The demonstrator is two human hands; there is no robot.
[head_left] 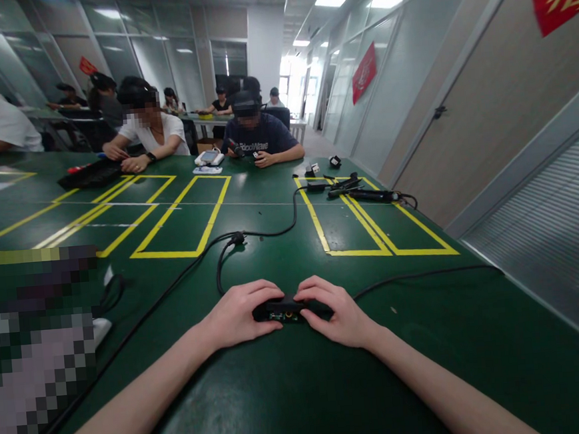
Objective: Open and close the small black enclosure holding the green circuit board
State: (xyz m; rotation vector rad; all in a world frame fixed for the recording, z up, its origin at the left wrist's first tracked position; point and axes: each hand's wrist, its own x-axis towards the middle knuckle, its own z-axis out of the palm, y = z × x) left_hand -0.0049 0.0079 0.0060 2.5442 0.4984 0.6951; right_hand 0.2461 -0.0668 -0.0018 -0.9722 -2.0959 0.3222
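Note:
A black power adapter lies low over the green table in front of me, its casing partly apart and a circuit board with small parts showing along the near side. Around its left end my left hand is closed, thumb below and fingers on top. My right hand grips the other end in the same way. The fingers hide both ends of the adapter. One black cord runs from near my left hand to a plug; another cord leads off to the right from my right hand.
A long black cable crosses the green table. Yellow tape marks out rectangles. Black tools and cords lie at the far right. Across the table, one person handles a black tray; another holds a dark tool.

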